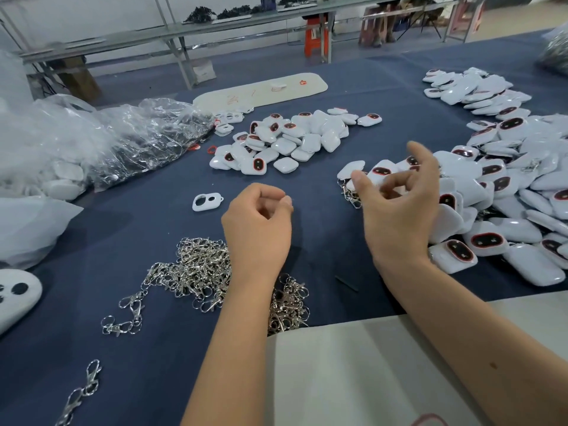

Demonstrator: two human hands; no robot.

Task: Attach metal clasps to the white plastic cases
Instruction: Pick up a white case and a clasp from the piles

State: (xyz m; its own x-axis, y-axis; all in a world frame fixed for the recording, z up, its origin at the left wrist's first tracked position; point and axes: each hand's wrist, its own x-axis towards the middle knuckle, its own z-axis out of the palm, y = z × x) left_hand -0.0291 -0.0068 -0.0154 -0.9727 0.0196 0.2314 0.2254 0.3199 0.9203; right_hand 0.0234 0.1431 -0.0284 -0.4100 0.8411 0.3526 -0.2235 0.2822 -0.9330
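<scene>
Closest to me at 6 o'clock there's a pale sheet (384, 373) lying over the near edge of the blue table (153, 348), both forearms crossing it. Just past that, around 7 o'clock, sits the tangled pile of metal clasps (196, 278), with a few strays trailing off toward 8 o'clock, so plenty of clasps are left to use.

Left hand (259, 222) hangs above the clasp pile, fingers curled in with thumb against fingertips. It might be pinching something tiny, but honestly I can't tell, nothing shows in it. Right hand (399, 204) is at about 2 o'clock, loosely open, fingers half bent, holding nothing, right at the edge of the big heap of white plastic cases (507, 210). Some cases there have clasps (350, 195) dangling out, so I'd guess that's the finished heap, and it's the larger 1.

At 12 o'clock a smaller pile of cases (289, 139) shows no clasps that I can see, probably still to do. 1 lone white frame piece (207, 202) lies at 11 o'clock, and crinkled plastic bags (123, 133) fill 10 o'clock.

Room-wise: the bare blue patch between the hands and the 12 o'clock pile is the only real working space. The right is hemmed in by the heap, the left by the bags.
</scene>
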